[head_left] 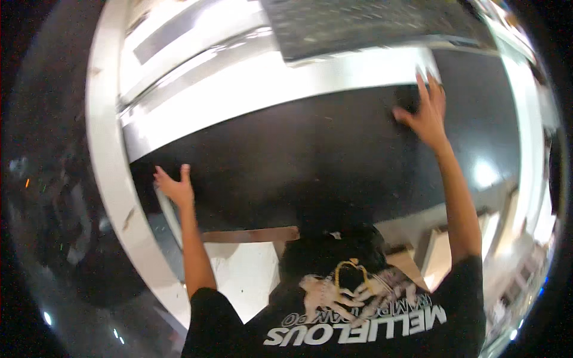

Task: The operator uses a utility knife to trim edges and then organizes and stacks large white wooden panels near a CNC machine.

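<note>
White lettering (355, 334), upside down in this view, runs across the person's black shirt (382, 352). The left hand (178, 191) is spread by the black panel's (310, 161) left edge — near a white rail (107, 143). The right hand (428, 110), fingers apart, reaches the white strip (280, 80) beyond the panel; a dark speckled slab (382, 27) lies farther off.

Black T-shirt (340, 301), short sleeves (459, 292), graphic print (364, 292) (yellow loop (338, 274) included), white lettering (358, 334)

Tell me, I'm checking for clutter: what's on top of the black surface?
A shiny strip appears to lie on the far part of the black surface, the right hand overlapping its right end. Whatever they cover cannot be seen.
</note>
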Motion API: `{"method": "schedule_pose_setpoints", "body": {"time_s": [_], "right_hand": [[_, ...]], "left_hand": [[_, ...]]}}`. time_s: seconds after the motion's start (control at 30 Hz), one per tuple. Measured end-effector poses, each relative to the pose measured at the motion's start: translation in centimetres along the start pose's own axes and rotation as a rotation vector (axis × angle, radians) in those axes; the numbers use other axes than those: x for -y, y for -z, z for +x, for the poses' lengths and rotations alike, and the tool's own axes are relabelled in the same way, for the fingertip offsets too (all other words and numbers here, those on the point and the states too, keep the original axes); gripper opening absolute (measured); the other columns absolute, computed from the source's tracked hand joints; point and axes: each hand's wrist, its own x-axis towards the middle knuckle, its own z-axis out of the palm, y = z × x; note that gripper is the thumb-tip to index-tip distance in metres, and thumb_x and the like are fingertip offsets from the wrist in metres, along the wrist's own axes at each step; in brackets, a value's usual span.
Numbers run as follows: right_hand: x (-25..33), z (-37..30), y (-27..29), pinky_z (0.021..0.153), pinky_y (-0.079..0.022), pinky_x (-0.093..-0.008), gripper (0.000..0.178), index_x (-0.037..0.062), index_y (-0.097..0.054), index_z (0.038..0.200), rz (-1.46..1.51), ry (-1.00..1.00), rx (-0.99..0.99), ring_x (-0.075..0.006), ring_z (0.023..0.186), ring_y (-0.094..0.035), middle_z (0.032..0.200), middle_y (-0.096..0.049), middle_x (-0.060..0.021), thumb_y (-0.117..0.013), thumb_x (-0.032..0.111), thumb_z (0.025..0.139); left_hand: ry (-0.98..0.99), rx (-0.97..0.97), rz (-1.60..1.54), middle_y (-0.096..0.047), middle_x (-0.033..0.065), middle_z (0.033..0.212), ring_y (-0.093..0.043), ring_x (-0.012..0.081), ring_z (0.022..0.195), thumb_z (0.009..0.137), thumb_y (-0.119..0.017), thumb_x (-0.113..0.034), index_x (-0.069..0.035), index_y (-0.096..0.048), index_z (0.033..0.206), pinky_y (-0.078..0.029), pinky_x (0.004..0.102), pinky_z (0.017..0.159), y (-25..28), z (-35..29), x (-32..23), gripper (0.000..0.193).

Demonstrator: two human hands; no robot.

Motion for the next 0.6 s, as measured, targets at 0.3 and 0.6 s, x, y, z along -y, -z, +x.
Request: {"method": "schedule_pose_setpoints", "body": {"time_s": [0.3, 0.6], "right_hand": [[11.0, -6.1, -4.3, 0.124, -0.025, -0.0598, 0.099, 0.02, -0.046, 0.159, 0.119, -0.09, 0.126, -0.0431, 0.152, -0.032, 0.165, -0.038, -0.0149, -0.086, 0.054, 0.076], [11.0, -5.6, -4.5, 0.12, -0.032, -0.0544, 0.091, 0.0212, -0.055, 0.151, 0.058, -0.107, 0.165, -0.0416, 0.144, -0.041, 0.156, -0.046, -0.0132, -0.091, 0.047, 0.072]], "left_hand": [[0.291, 0.112, -0.179, -0.04, 0.0327, 0.161, -0.039, 0.0434, 0.15, 0.089, -0.081, -0.051, 0.012, -0.038, 0.155, -0.028, 0.0467, 0.126, 0.7, -4.3, 3.1, 0.101], [0.384, 0.041, -0.465, -0.034, 0.0302, 0.166, -0.028, 0.0374, 0.158, 0.089, -0.085, -0.038, 0.009, -0.019, 0.163, -0.022, 0.0421, 0.129, 0.6, -4.0, 1.5, 0.109]]}}
